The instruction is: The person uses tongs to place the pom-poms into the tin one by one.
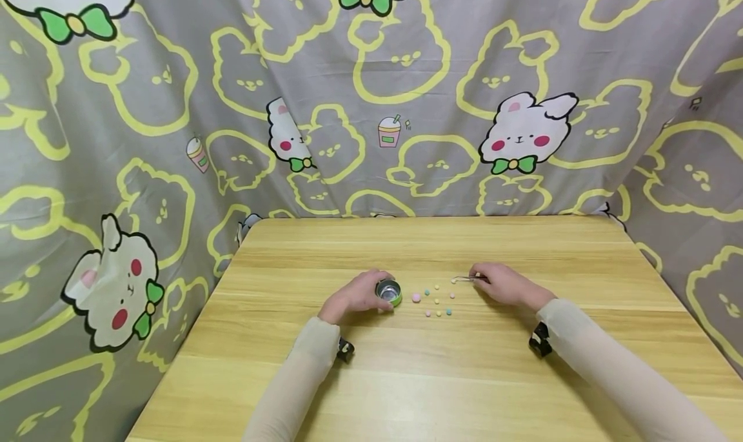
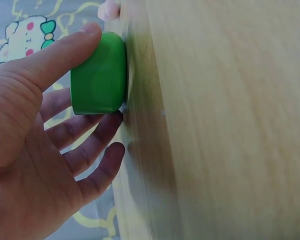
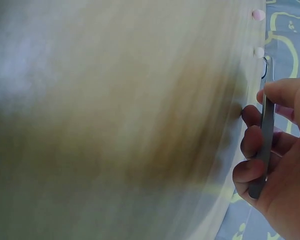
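On my feed, the right hand (image 1: pixel 504 284) curls its fingers round tweezers (image 3: pixel 268 125); whether their tips grip the pale ball (image 1: pixel 453 281), I can't tell. My left hand (image 1: pixel 358 292), thumb opposing fingers, holds the green tin (image 2: pixel 101 75) beside scattered balls (image 1: pixel 437 301).

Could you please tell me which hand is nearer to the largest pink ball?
Left. The left hand grips the green cup just left of the pink ball; the right hand holds tweezers farther right, beyond the smaller balls.
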A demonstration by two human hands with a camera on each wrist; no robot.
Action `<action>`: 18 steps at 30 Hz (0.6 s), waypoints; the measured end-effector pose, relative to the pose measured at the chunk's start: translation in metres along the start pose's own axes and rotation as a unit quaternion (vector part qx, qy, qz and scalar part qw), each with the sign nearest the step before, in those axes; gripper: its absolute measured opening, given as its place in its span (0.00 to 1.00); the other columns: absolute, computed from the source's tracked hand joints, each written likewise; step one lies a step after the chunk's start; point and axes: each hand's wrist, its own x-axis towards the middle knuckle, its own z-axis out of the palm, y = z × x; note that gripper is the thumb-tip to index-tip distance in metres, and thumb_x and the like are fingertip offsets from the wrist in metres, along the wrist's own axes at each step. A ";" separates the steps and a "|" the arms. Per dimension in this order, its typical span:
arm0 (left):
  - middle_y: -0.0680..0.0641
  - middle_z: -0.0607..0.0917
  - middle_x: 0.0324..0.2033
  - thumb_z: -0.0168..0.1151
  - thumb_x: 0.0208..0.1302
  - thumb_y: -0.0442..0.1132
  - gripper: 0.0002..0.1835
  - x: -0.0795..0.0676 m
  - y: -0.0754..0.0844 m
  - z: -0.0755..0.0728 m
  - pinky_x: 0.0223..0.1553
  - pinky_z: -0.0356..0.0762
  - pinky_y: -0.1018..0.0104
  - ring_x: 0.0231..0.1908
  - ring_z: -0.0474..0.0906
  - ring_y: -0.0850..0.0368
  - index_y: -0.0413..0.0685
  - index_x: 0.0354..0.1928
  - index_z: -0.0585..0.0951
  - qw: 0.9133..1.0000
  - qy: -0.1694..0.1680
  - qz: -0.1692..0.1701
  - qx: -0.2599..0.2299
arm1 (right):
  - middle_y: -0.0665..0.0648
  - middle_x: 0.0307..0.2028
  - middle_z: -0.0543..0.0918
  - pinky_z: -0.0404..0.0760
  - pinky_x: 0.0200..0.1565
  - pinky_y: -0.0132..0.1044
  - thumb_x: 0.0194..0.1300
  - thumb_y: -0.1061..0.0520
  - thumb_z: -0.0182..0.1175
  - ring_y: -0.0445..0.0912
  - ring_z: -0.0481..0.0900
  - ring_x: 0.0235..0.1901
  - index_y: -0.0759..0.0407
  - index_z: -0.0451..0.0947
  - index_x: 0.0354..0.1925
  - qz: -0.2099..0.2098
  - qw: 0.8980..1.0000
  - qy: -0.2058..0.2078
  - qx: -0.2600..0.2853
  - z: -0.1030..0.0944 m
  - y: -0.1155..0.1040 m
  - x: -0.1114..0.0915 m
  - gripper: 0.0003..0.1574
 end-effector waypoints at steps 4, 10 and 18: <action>0.49 0.76 0.50 0.74 0.49 0.48 0.34 0.000 0.001 -0.001 0.55 0.67 0.59 0.51 0.71 0.54 0.49 0.59 0.74 1.000 0.001 0.003 -0.004 | 0.48 0.33 0.79 0.74 0.36 0.43 0.68 0.59 0.55 0.42 0.75 0.32 0.55 0.77 0.40 -0.002 1.000 -0.005 -0.006 0.000 0.001 0.001 0.04; 0.49 0.77 0.50 0.75 0.48 0.48 0.34 0.000 0.002 -0.002 0.55 0.67 0.59 0.52 0.72 0.54 0.49 0.58 0.74 1.000 0.001 0.003 -0.007 | 0.49 0.33 0.80 0.76 0.38 0.45 0.68 0.59 0.55 0.44 0.77 0.35 0.54 0.77 0.39 -0.008 1.000 -0.005 -0.014 0.001 0.002 0.002 0.04; 0.49 0.77 0.51 0.75 0.48 0.48 0.34 0.002 0.000 -0.001 0.55 0.67 0.59 0.52 0.72 0.54 0.49 0.58 0.74 1.000 0.001 0.000 -0.004 | 0.47 0.32 0.79 0.75 0.36 0.44 0.68 0.60 0.55 0.43 0.75 0.33 0.54 0.78 0.39 -0.012 1.000 -0.003 -0.007 0.003 0.006 0.003 0.05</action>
